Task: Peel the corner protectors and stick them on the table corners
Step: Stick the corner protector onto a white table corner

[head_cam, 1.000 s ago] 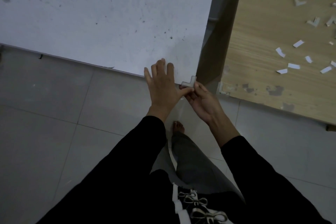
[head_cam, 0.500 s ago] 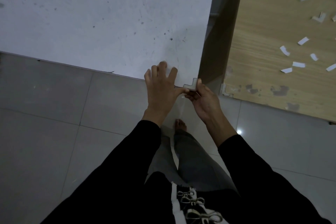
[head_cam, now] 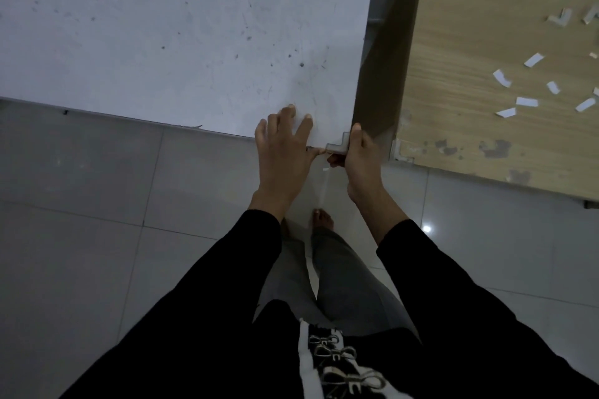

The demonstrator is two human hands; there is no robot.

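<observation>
Fingers of the right hand (head_cam: 363, 160) are curled round the corner protector (head_cam: 338, 146), held against the corner of the white table (head_cam: 194, 42).
Fingers of the left hand (head_cam: 282, 158) are laid straight and spread on the tabletop just left of it, thumb tip touching. Right of all fingers, spare protectors (head_cam: 559, 16) and backing strips (head_cam: 526, 102) are noted on the wooden table (head_cam: 470, 42).
</observation>
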